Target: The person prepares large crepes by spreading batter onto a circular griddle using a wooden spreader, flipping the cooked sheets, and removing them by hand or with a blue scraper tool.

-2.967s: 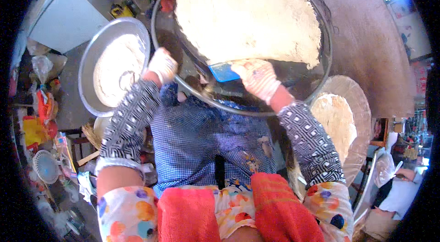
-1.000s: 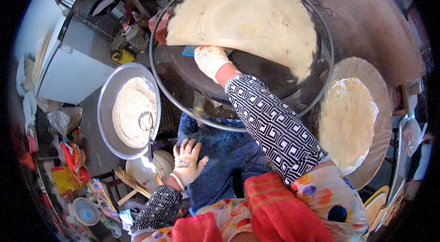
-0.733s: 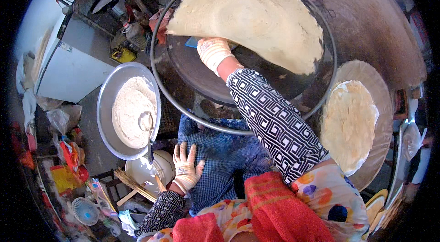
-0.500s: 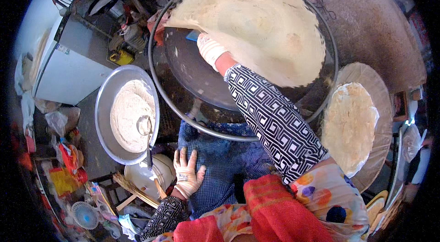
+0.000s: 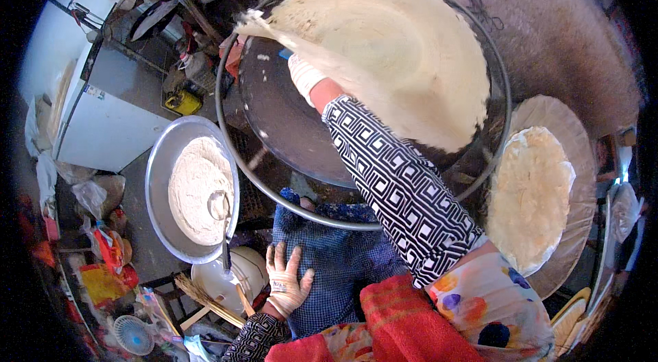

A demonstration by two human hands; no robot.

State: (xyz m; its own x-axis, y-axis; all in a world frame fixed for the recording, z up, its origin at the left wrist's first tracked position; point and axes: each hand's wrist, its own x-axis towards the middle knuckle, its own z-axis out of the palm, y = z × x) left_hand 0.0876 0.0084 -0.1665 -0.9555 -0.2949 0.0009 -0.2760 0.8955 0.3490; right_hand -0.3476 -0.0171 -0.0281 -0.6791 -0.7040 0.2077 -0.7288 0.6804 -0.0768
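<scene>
Our right hand (image 5: pixel 306 78) grips a blue scraper (image 5: pixel 284 54) under the pale sheet (image 5: pixel 391 36), which spreads beyond and rightward over the griddle (image 5: pixel 291 122); our left hand (image 5: pixel 286 284) rests splayed, empty, on checked cloth (image 5: pixel 330 280).

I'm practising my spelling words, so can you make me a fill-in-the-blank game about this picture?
1. The right hand is at the large pale sheet's lifted edge; its sleeve is black and ____.
2. The left hand rests on checked cloth coloured ____.
3. In the picture, a smaller sheet lies to the griddle's ____.
4. The towel is mostly ____.
Missing words: white; blue; right; red.
</scene>
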